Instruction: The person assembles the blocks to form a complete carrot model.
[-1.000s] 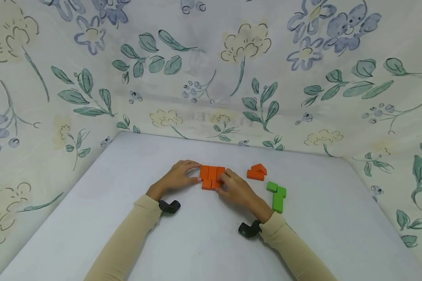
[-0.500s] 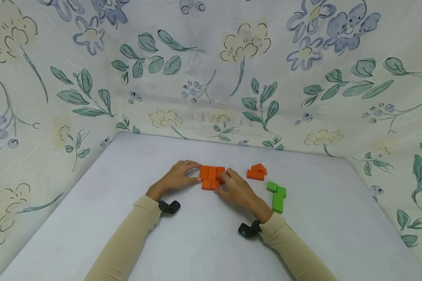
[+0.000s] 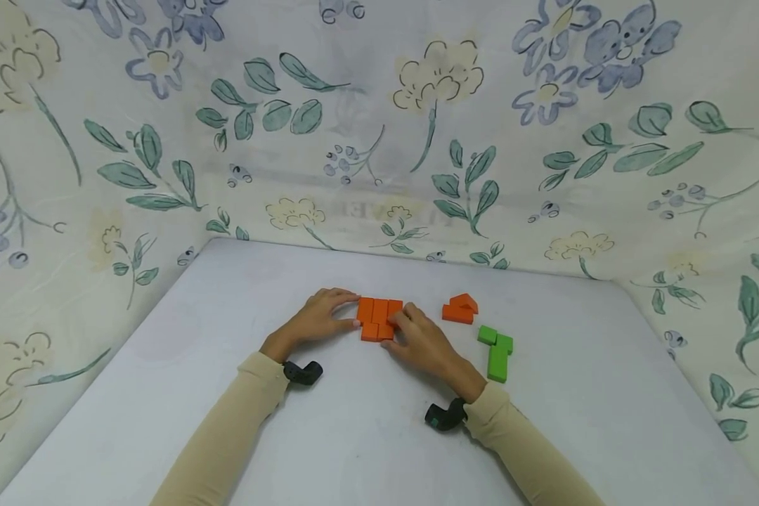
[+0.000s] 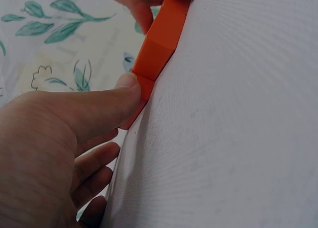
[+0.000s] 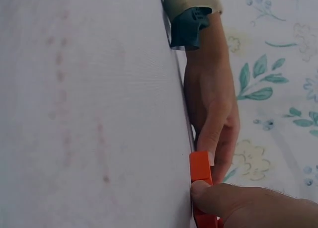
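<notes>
A flat group of several orange blocks (image 3: 380, 309) lies on the white table, three upright ones side by side with a shorter row against their near side. My left hand (image 3: 316, 316) touches the group's left side with thumb and forefinger extended; the left wrist view shows that thumb (image 4: 130, 84) against the orange edge. On the opposite side my right hand (image 3: 425, 344) has bent fingers over the right-hand blocks and its thumb at the near edge. The right wrist view has that thumb (image 5: 201, 190) on the front of an orange block (image 5: 199, 164). My right fingers hide part of the right end.
Right of the group lie a loose orange block (image 3: 458, 315) and an orange triangular block (image 3: 464, 302). Several green blocks (image 3: 497, 363) sit nearer, beside my right wrist. Floral cloth (image 3: 379, 140) stands behind the table (image 3: 354, 436) and along its sides.
My right thumb has slid slightly left along the group's near edge, showing more of the near right block. The left hand keeps its place. The head view has shifted a little.
</notes>
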`<state>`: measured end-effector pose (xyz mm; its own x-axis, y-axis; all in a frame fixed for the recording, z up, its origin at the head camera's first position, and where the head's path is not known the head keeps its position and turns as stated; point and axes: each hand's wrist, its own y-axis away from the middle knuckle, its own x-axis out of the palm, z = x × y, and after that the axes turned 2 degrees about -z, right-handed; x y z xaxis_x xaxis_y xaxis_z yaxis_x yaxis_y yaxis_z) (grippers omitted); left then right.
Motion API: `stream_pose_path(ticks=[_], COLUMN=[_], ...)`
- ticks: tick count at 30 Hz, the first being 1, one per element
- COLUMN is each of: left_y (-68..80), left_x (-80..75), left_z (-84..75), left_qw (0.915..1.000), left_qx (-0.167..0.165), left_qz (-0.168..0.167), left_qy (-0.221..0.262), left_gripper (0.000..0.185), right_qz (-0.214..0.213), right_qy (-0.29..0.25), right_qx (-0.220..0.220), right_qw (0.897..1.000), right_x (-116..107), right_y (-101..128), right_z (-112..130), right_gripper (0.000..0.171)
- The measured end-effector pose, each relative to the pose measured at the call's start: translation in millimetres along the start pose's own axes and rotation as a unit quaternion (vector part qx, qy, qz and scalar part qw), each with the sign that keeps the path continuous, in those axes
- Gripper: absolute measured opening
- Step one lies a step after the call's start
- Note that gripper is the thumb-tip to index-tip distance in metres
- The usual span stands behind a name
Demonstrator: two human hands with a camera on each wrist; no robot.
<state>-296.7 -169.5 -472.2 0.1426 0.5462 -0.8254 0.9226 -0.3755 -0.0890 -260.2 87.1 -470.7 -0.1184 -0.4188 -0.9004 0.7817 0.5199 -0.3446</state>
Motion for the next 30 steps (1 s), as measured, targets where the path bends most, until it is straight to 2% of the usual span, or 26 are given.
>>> stream_pose_path(ticks=[10,19,26,30], left_y=[-1.1,-0.6,0.0,-0.2], left_x=[4.0,2.4,0.7,0.5], left_z=[6.5,5.0,2.6,2.3], left_qw=[1.0000,0.9999,0.9999,0.9999], left_qx=[0.002,0.014,0.012,0.012], left_qz=[-0.003,-0.007,-0.007,-0.007], left_qy=[0.003,-0.005,-0.003,-0.007], left_gripper=[0.061,0.061,0.060,0.059], right_qz=[0.012,0.001,0.005,0.003], right_qy=[-0.023,-0.023,-0.010,-0.009], right_qx=[0.017,0.005,-0.020,-0.027], right_qw=[1.000,1.000,1.000,1.000], right_x=[1.3,1.4,1.6,1.3], right_y=[-0.7,1.3,0.9,0.6], right_z=[1.1,0.3,1.0,1.4], right_gripper=[0.042,0.043,0.052,0.049])
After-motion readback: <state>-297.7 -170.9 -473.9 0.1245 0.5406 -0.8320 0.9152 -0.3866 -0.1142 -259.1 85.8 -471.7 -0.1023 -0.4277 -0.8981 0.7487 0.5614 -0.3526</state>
